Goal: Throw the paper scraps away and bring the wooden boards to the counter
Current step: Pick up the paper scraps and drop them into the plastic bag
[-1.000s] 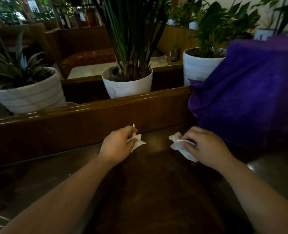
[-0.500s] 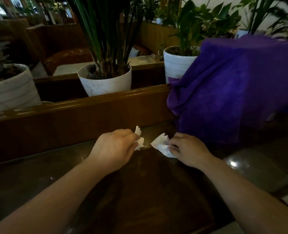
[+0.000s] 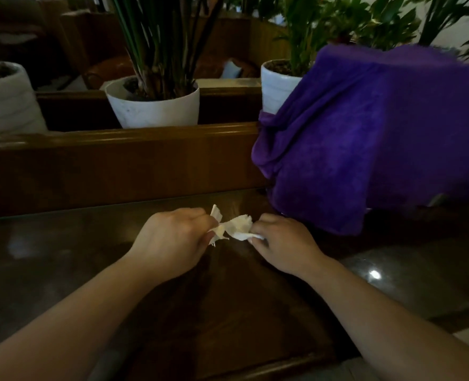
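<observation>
Over a dark glossy table, my left hand pinches a small white paper scrap between thumb and fingers. My right hand grips a second, larger crumpled white paper scrap. The two scraps touch each other between my hands, just above the tabletop. No wooden boards are in view.
A wooden ledge runs along the table's far side, with white plant pots behind it. A bulky thing draped in purple cloth stands at the right rear of the table. The table's front edge is near me.
My hands have moved toward each other, so the two scraps that were apart now touch. The view has shifted to the right.
</observation>
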{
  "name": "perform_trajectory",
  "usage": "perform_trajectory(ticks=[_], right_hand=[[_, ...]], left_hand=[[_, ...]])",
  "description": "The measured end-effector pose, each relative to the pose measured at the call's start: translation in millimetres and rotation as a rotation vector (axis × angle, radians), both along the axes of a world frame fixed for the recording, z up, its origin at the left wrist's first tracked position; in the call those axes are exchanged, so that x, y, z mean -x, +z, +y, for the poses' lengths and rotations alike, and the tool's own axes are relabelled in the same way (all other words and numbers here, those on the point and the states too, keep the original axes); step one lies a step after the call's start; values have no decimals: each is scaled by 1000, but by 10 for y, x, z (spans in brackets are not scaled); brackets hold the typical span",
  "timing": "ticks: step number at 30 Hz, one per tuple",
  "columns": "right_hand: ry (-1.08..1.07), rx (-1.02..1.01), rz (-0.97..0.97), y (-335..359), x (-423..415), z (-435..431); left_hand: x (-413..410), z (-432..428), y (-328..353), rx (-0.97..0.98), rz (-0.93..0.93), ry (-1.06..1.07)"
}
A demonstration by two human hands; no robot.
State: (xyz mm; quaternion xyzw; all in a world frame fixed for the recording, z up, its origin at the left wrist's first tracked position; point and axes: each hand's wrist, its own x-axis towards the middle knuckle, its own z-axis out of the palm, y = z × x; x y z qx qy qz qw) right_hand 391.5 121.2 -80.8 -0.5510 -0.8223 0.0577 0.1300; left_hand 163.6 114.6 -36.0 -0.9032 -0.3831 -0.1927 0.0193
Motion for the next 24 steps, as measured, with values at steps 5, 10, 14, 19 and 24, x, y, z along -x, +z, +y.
perform_trajectory(ticks=[5,10,14,19,24], right_hand=[[14,-83,56,78,-150,-160],[-32,-99,132,123,-243,-523],[-70,-108,210,132,-264,-961],[-157,-111,265,83,-210,-1705],[-234,-75,273,3,-212,-2488]], left_hand=[[-75,-279,-51,-16,-25,40],[-18,-595,44,-55,3,22],[15,-908,150,-99,1,-9],[73,-1420,149,-95,-8,-97],[138,-1935,-106,-71,-2,-231]])
